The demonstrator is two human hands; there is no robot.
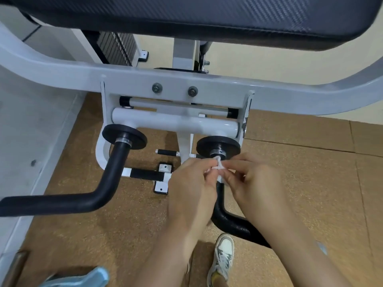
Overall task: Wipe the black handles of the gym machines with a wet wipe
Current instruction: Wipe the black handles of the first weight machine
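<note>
Two bent black handles stick out toward me from a white gym machine. The left handle [91,195] is bare and untouched. The right handle [232,222] runs under my hands, with its upper part hidden. A small crumpled white wet wipe [219,167] sits just below the right handle's black disc [217,145]. My left hand [192,183] and my right hand [248,179] both pinch the wipe with their fingertips, over the top of the right handle.
The white machine frame [186,81] crosses the view, with a black padded seat [207,15] above it. A weight stack [118,48] stands behind. Short black foot pegs [145,174] lie below on the brown floor. A white sneaker [222,257] is at the bottom.
</note>
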